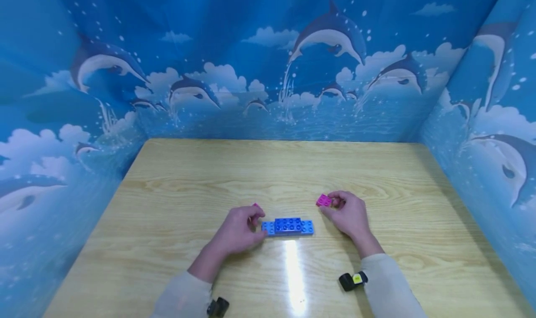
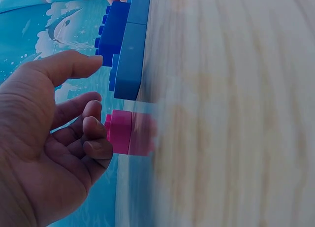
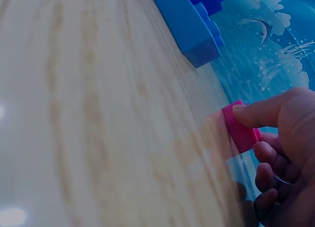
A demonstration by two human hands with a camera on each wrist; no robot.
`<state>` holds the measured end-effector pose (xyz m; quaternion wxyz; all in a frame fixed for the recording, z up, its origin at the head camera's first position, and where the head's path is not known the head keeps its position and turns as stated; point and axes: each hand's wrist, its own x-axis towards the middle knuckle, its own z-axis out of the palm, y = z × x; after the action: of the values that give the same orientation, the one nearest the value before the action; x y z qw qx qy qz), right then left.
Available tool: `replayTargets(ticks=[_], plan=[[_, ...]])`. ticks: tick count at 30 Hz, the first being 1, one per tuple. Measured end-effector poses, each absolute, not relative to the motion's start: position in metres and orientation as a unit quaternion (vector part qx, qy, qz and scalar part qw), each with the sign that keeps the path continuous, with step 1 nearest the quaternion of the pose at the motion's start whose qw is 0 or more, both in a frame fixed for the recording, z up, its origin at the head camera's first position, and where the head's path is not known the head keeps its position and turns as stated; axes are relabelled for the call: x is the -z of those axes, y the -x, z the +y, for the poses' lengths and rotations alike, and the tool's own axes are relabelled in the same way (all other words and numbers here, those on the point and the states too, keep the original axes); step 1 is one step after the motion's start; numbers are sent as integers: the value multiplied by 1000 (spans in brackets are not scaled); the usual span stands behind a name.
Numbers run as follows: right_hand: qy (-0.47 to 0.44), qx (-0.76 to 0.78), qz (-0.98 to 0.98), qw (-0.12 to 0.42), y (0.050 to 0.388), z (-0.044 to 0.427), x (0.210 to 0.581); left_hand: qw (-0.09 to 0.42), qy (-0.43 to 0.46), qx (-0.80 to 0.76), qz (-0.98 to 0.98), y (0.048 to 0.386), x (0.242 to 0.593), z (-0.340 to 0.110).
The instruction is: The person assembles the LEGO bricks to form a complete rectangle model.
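At mid-table a dark blue brick [image 1: 288, 225] sits on top of light blue bricks [image 1: 307, 228], which stick out at both ends. My left hand [image 1: 238, 228] is at the left end of this stack, its thumb apart from its loosely bent fingers. Just beyond those fingers stands a pink brick [image 2: 120, 132], mostly hidden in the head view; whether they touch it I cannot tell. To the right of the stack, my right hand [image 1: 347, 215] pinches another pink brick [image 1: 324, 200] between thumb and fingers, low at the table surface.
The bricks are on a light wood-grain table [image 1: 188, 178], with a bright reflection in front of the stack. A blue curtain [image 1: 234, 109] printed with dolphins surrounds the back and sides. Each wrist wears a small black device [image 1: 346, 281].
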<state>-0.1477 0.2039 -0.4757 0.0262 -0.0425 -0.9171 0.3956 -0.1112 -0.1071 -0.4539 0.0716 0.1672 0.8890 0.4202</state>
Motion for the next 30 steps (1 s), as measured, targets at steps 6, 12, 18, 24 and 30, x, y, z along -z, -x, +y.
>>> replayTargets(ticks=[6, 12, 18, 24, 30], plan=[[44, -395, -917, 23, 147, 205, 476, 82, -171, -406, 894, 111, 456, -104], [25, -406, -913, 26, 140, 202, 470, 74, -181, -394, 898, 111, 457, -102], [-66, -427, -902, 20, 129, 199, 459, 71, -182, -393, 899, 111, 456, -101], [-112, -425, -898, 2, 123, 196, 451, 70, -187, -392, 898, 112, 459, -100], [-141, -420, -896, -3, 119, 195, 449, 71, -188, -391, 898, 112, 460, -98]])
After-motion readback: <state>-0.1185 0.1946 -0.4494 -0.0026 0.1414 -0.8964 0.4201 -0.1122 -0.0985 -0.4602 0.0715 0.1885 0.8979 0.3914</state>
